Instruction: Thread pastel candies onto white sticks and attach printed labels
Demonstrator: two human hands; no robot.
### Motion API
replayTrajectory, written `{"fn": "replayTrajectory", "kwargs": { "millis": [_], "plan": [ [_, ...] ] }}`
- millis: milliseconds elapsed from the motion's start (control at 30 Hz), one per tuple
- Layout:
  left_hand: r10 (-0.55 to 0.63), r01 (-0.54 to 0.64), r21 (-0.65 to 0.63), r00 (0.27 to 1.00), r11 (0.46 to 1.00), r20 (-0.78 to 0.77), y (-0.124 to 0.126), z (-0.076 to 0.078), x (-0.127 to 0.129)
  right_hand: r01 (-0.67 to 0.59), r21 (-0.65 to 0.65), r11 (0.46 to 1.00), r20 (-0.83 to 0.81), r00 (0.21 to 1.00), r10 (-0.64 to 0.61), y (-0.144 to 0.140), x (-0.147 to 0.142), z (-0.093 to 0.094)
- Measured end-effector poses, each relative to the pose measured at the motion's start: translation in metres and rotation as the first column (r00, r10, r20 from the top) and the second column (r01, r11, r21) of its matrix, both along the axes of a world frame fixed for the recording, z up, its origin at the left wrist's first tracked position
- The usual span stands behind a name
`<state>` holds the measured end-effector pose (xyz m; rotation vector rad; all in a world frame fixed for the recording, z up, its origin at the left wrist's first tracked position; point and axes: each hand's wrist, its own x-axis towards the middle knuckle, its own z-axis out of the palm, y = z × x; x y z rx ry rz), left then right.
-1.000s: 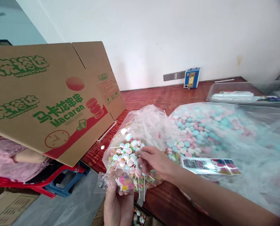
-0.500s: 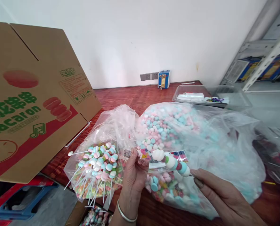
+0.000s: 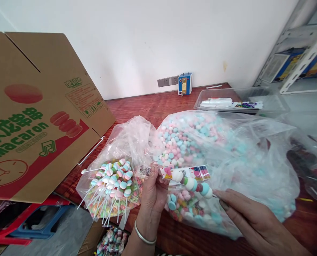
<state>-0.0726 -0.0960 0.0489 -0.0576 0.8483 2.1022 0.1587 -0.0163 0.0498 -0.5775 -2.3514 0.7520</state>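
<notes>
My left hand (image 3: 155, 192), a bangle on its wrist, pinches a printed clear candy wrapper (image 3: 201, 172) that stretches off to the right. In my right hand (image 3: 243, 213), thumb and forefinger grip the stick end of a marshmallow skewer (image 3: 192, 184). White, blue, green and dark red pieces are threaded along it. Its far tip lies at the wrapper, close to my left fingers; whether it is inside cannot be made out. To the left, a pile of finished marshmallow skewers (image 3: 113, 181) rests on a clear bag (image 3: 137, 137) of gummy candies.
A large clear bag of pink and blue marshmallows (image 3: 174, 142) spreads behind my hands. A macaron carton (image 3: 41, 124) stands at left. Further back are a plastic tray (image 3: 201, 103), a small blue device (image 3: 185, 84) and a wall socket (image 3: 167, 82). Wrapped sweets (image 3: 112, 241) sit below the table edge.
The skewer and my right hand have shifted slightly left, bringing the skewer along the wrapper. The camera view has tilted a little. Both grips stay the same.
</notes>
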Motion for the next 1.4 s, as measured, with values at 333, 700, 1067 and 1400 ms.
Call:
{"fn": "replayTrajectory", "kwargs": {
  "millis": [333, 700, 1067, 1400],
  "plan": [
    [0.017, -0.017, 0.001, 0.972, 1.000, -0.234, 0.007, -0.007, 0.003, -0.003, 0.198, 0.980, 0.027, 1.000, -0.003, -0.002, 0.004, 0.011],
    [-0.081, 0.085, 0.097, 0.996, 0.992, -0.046, 0.018, 0.008, 0.024, -0.077, -0.978, 0.191, -0.099, 0.989, -0.110, -0.041, -0.017, -0.007],
    [-0.005, 0.004, 0.080, 1.000, 0.997, 0.022, 0.027, 0.013, 0.034, -0.059, -0.917, 0.395, -0.166, 0.956, -0.240, -0.056, -0.029, -0.029],
    [-0.060, 0.062, -0.032, 0.997, 0.998, 0.053, 0.029, 0.016, 0.043, 0.227, 0.039, 0.973, -0.173, 0.961, -0.217, -0.044, -0.026, -0.044]
  ]
}}
